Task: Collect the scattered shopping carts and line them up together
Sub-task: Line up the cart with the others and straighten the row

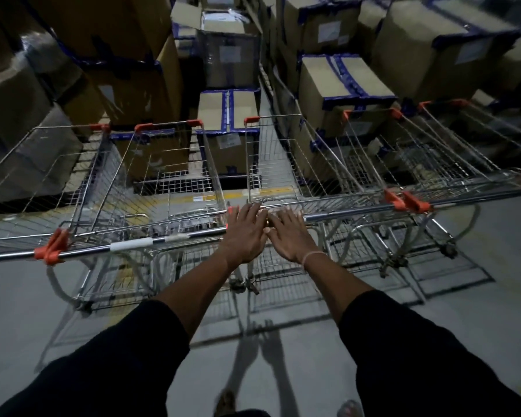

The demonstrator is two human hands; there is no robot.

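Most of the work seems done: several wire shopping carts are already lined up side by side, their fronts toward the stacked cardboard boxes [343,82] at 12 o'clock. The cart at 10 o'clock [151,176] and the middle cart [283,164] stand next to each other, and more carts [433,152] follow at 2 o'clock. Every basket that can be seen is empty.

The left hand [245,233] and the right hand [289,236] are laid flat on the middle cart's handle bar [343,216], fingers straight, each grip apart and clamped on nothing. A last alignment push is probably what is left; whether carts remain elsewhere cannot be told.
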